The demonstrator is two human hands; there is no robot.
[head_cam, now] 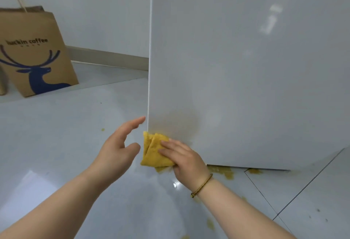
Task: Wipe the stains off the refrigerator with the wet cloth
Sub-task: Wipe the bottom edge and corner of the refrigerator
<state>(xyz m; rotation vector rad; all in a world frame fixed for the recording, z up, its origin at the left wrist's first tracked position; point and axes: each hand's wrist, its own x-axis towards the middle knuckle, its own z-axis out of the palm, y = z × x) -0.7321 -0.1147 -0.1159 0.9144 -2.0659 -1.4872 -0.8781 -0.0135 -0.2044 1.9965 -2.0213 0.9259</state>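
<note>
The white refrigerator point(246, 68) fills the right of the head view, its left edge running down the middle. A faint yellowish stain point(181, 123) smears its lower left corner. My right hand point(184, 160) presses a folded yellow cloth point(153, 151) against the refrigerator's lower corner, fingers flat on the cloth and the thumb under it. My left hand point(119, 144) hovers just left of the refrigerator's edge, fingers relaxed and spread, holding nothing. A gold bracelet sits on my right wrist.
A brown paper bag point(36, 53) with a blue deer print stands at the back left by the wall. Yellow splatters point(225, 172) lie on the glossy white floor tiles under and in front of the refrigerator. A baseboard point(108, 56) runs along the wall.
</note>
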